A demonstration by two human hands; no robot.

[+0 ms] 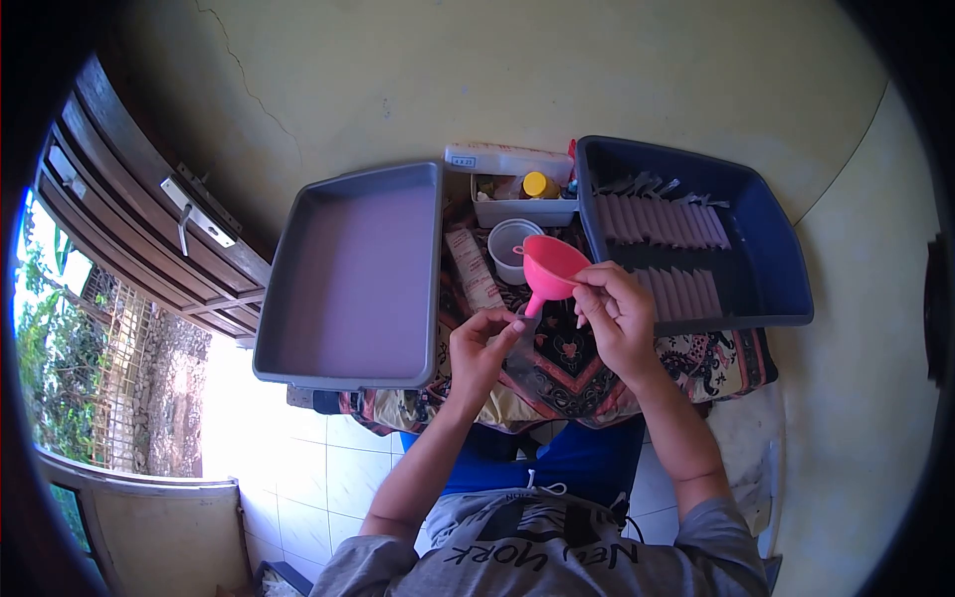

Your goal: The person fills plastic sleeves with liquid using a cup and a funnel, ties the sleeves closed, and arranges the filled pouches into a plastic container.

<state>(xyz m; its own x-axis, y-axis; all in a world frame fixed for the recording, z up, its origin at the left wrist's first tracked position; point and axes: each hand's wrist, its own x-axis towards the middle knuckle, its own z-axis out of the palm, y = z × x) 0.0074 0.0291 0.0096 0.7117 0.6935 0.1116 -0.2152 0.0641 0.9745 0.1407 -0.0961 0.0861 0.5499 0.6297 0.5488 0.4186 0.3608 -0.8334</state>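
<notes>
My right hand (617,313) grips the rim of a pink funnel (553,261), which is tilted with its spout pointing down. Closed around the mouth of a clear plastic bag (524,363), my left hand (482,348) holds it at the funnel's spout. The bag hangs limp below my fingers, over the patterned cloth (572,363). Just behind the funnel stands a white plastic cup (509,237). Whether the spout sits fully inside the bag is hard to see.
At left, a grey tub (436,289) holds pale purple liquid. A dark blue tub (781,254) at right holds two rows of filled purple tubes (662,221). Behind are a small bin (525,212), a yellow-lidded jar (535,185) and a printed plastic pack (474,269).
</notes>
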